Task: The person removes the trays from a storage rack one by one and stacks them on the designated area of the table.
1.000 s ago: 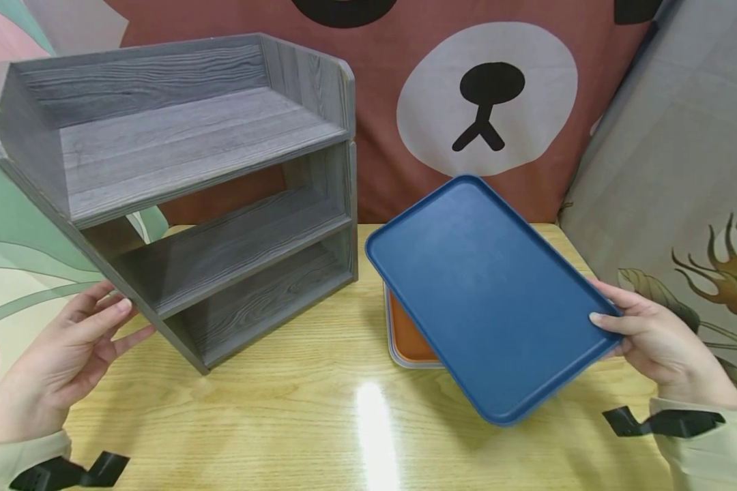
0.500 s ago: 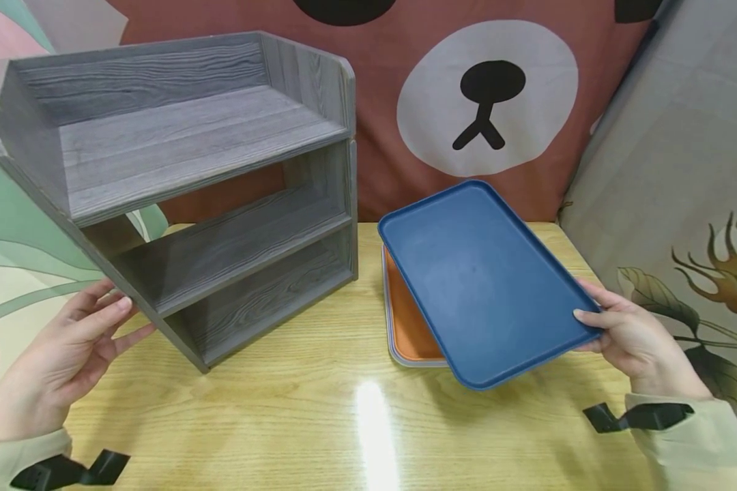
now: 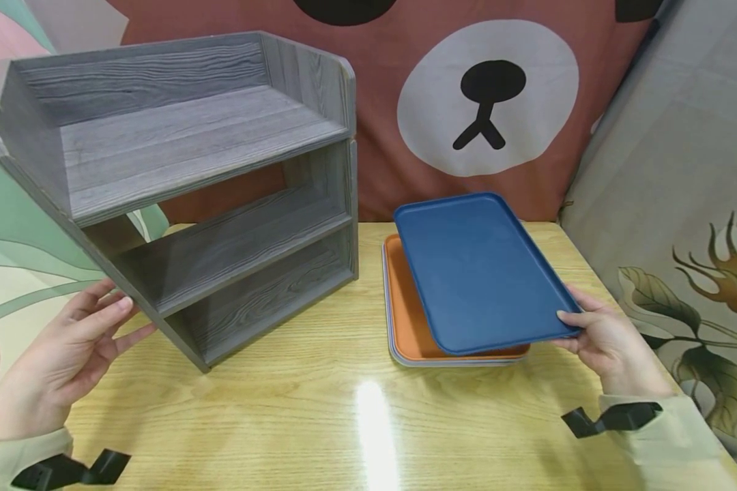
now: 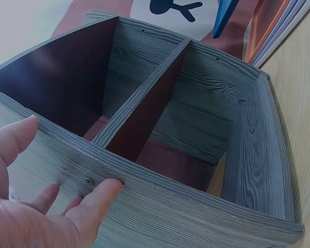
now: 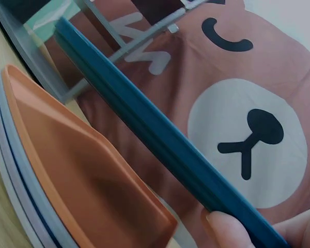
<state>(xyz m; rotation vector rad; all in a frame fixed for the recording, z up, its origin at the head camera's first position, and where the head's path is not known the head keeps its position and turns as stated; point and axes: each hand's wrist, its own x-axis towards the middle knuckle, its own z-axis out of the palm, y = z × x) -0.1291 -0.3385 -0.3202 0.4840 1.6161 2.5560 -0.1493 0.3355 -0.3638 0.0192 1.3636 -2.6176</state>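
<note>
A flat blue tray (image 3: 485,273) is pinched at its near right corner by my right hand (image 3: 608,341), thumb on top. It hangs tilted over an orange tray (image 3: 408,320), which tops a stack of paler trays (image 5: 20,175) on the table. In the right wrist view the blue tray shows edge-on, raised above the stack. My left hand (image 3: 80,354) touches the left side of a grey wooden shelf (image 3: 203,157) with spread fingertips. In the left wrist view the fingers (image 4: 101,204) lie against the shelf's outer panel.
The shelf has a walled top and two lower levels with nothing on them. A wooden table (image 3: 282,423) lies beneath everything. Behind hangs a bear-print curtain (image 3: 381,102), and a flower-print cloth (image 3: 682,170) runs along the right side.
My right hand has moved left and slightly back with the blue tray, turning it more squarely over the orange one. The left hand and shelf have stayed in place.
</note>
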